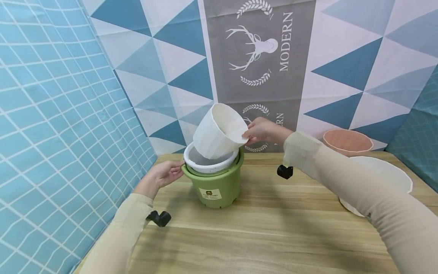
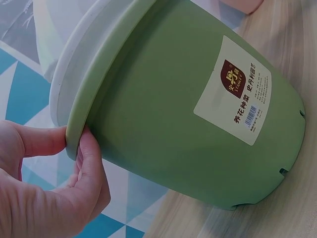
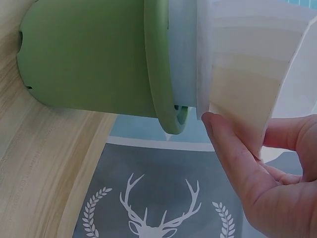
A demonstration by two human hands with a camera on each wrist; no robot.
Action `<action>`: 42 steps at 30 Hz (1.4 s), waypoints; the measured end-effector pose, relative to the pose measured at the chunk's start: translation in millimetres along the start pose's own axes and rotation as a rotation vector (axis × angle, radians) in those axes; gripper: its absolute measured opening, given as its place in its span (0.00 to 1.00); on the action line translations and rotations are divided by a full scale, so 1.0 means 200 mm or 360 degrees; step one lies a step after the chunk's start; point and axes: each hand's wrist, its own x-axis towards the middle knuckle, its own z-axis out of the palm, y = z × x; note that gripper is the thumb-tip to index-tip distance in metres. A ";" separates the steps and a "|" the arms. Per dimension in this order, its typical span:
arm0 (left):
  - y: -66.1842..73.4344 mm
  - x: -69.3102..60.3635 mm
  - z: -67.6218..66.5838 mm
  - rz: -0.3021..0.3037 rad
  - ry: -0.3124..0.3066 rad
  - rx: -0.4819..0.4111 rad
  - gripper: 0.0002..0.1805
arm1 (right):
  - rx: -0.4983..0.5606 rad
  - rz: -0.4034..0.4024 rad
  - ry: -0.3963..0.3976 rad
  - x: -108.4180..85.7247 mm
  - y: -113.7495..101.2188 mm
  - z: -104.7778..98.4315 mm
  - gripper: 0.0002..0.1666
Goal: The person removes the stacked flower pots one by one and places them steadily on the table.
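The base of the tilted white pot (image 1: 209,134) is hard to make out, since it dips towards the mouth of the white middle pot (image 1: 207,168), and whether the two touch inside cannot be told. The right wrist view cuts off the tilted pot at its upper edge, and the left wrist view shows only a blurred slice of it. The right sleeve (image 1: 342,167) covers part of a wide pale pot (image 1: 383,171) at the right, beside a pinkish-orange pot (image 1: 349,141). The tilted pot is plain and thin-walled, cream-white, its open mouth facing up and to the right. The middle pot has a thick white rim and sits nested in a green pot (image 1: 228,186), which stands upright on the wood-grain table (image 1: 239,236). The green pot is smooth, with notches round its foot and a cream label (image 2: 235,89) whose finest print is too small to read. The right hand (image 1: 261,131) pinches the tilted pot's rim between thumb and fingers; the index finger stretches along the outer wall, its tip close by the middle pot's rim. The left hand (image 1: 167,173) pinches the green pot's rim, thumb on top and index finger underneath, its other fingers partly hidden.
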 end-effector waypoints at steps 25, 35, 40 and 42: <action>0.00 0.00 0.00 0.0007 0.0007 -0.0005 0.05 | 0.0056 -0.0084 -0.0036 -0.03 0.05 -0.07 0.21; 0.00 0.00 0.00 0.0003 0.0019 -0.0007 0.05 | 0.0119 -0.0088 -0.0057 -0.04 0.06 -0.08 0.23; 0.00 0.00 0.00 -0.0001 0.0012 -0.0006 0.04 | 0.0126 -0.0078 -0.0057 -0.04 0.06 -0.10 0.24; 0.00 0.01 0.00 -0.0002 0.0008 -0.0010 0.04 | 0.0124 -0.0071 -0.0061 -0.03 0.07 -0.11 0.24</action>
